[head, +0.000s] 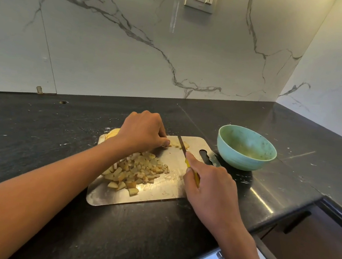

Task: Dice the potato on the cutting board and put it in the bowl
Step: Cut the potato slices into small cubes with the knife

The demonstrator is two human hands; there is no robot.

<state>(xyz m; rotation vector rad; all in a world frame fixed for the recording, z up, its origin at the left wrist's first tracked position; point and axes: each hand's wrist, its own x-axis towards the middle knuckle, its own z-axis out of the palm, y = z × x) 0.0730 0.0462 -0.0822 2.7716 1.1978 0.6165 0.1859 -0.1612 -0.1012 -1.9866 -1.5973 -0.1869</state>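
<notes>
At frame centre, a pale potato strip (178, 145) on the steel cutting board (170, 194) was pinned by the left hand (144, 132), fingers curled. A yellow-handled knife (186, 157) was gripped by the right hand (208, 187). Diced potato pieces (137, 171) were heaped mid-board; the green bowl (246, 148) stood right of it on the black tabletop (36, 134).

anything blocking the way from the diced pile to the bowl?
The right hand and its knife lie between the diced potato pile and the bowl; otherwise only bare cutting board.

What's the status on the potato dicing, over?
Left hand pins potato strips; right hand grips yellow-handled knife. Diced pile on steel cutting board. Green bowl holds no potato. Nothing blocking.
</notes>
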